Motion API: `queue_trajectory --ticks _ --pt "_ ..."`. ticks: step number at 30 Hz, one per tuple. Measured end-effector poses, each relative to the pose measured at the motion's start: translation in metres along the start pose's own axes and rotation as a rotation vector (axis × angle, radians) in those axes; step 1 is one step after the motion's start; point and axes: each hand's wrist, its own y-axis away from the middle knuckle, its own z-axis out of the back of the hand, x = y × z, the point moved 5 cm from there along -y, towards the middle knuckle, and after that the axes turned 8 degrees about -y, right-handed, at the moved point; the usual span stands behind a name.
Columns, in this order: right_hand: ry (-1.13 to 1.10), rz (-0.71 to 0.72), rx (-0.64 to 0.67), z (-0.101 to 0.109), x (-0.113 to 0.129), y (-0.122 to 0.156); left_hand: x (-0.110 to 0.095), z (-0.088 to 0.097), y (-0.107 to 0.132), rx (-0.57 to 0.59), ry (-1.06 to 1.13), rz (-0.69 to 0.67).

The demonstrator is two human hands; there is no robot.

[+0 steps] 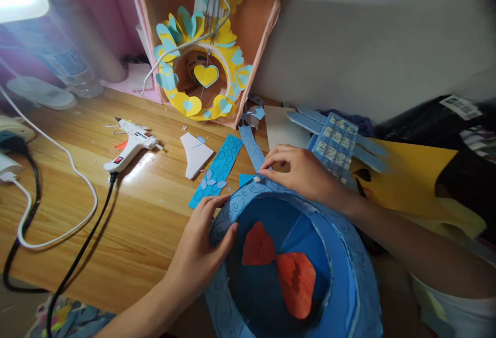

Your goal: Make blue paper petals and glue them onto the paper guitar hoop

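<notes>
Round blue craft frame [358,271] before me at the near edge of the worktop [127,245], its rim drawn with scrolls. My left fingers [207,208] clasp that rim on its left side, thumb inside the opening. My right fingers [278,175] are at the far rim, thumb and index tips nearly together beside a small white lump [257,178]; I cannot tell what they pinch. Red paper bow [296,278] within the opening. Beyond: blue strip with drawn ovals [220,165], white paper offcut [197,155], glue gun [134,148] farther left.
</notes>
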Motion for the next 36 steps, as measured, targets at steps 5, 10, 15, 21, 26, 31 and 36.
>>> queue_trajectory --ticks 5,10,15,21,26,31,36 --pt "-0.015 -0.051 -0.026 0.0 0.0 0.003 0.0 0.001 0.0 -0.006 -0.003 -0.009" --pt "-0.036 -0.098 -0.056 -0.003 0.0 0.007 0.001 -0.001 0.0 0.004 0.003 0.002" --pt "-0.047 -0.102 -0.052 -0.004 -0.004 0.008 0.001 -0.001 0.0 0.006 -0.003 0.007" --pt "0.013 0.107 0.054 0.009 0.004 0.005 0.002 0.0 0.0 0.013 -0.009 0.011" --pt "0.183 0.386 0.186 0.012 0.015 0.003 0.001 0.0 0.001 -0.003 -0.013 -0.001" --pt "0.234 0.551 0.263 0.007 0.015 0.0 0.0 0.0 0.0 -0.006 -0.006 0.003" --pt "0.25 0.597 0.326 0.006 0.018 -0.002 0.001 0.0 -0.001 -0.003 -0.01 0.006"
